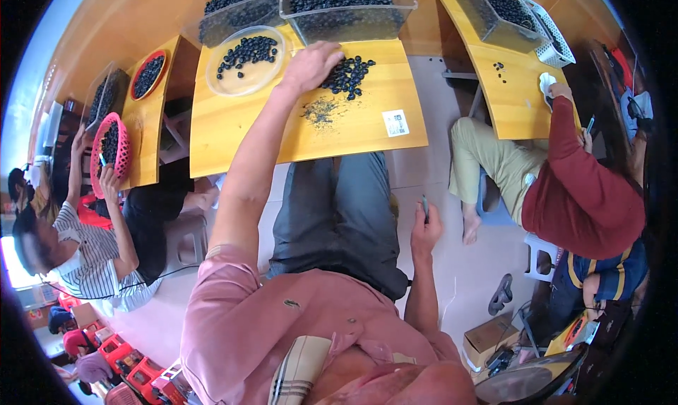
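Note:
My left hand (314, 66) reaches over the yellow table (385, 80) to the left edge of a heap of small, shiny black bean-like pieces (347, 76). Its fingers are bent close together, and their tips are hidden. Beside it stands a round, clear plastic tray (216, 84) with more black pieces (251, 50) spread in it. Dark crumbs (319, 112) lie on the wood nearer to me. Away from the tabletop, to the right of my lap, my right hand (426, 230) is closed round a slim, dark, pen-like tool that points upward.
Clear bins (346, 25) full of black pieces stand at the table's back. A printed white label (395, 122) is on its right front. Another person works at a table (522, 101) on the right; a person on the left holds a pink basket (121, 161). A slipper (501, 294) lies on the floor.

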The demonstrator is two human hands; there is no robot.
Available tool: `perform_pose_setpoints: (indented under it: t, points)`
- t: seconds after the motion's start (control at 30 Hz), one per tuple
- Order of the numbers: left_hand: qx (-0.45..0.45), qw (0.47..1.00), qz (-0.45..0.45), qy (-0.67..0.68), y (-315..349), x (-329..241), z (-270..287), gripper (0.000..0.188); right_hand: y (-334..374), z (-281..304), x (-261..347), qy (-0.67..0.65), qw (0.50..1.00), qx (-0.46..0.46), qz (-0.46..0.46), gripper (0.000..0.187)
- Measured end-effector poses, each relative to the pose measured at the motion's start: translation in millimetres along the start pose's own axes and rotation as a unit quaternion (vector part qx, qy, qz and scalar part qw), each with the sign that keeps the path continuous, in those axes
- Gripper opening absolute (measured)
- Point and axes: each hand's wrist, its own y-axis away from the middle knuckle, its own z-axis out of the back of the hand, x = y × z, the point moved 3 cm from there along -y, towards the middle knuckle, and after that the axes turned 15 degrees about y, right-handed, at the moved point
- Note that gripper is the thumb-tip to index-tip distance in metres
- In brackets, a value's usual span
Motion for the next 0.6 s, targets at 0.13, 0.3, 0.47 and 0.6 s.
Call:
perform_pose_setpoints:
  t: [0.13,0.3,0.47,0.6]
  points:
    - [-0.129,0.986,0.071,0.078,35.0,30.2,20.7,0.027,-0.9,-0.1,0.9,-0.041,0.999,0.0,-0.033,0.016]
    - [-0.181,0.975,0.101,0.079,79.0,40.4,13.3,0.026,-6.1,-21.6,10.3,-0.043,0.999,0.026,0.009,0.018]
    - [-0.191,0.961,0.158,0.124,100.5,32.9,2.2,0.029,-20.3,-30.6,37.8,-0.072,0.992,0.043,0.097,0.016]
    - [-0.191,0.954,0.18,0.145,102.4,24.6,-1.6,0.034,-23.6,-31.1,37.1,-0.084,0.986,0.079,0.122,0.016]
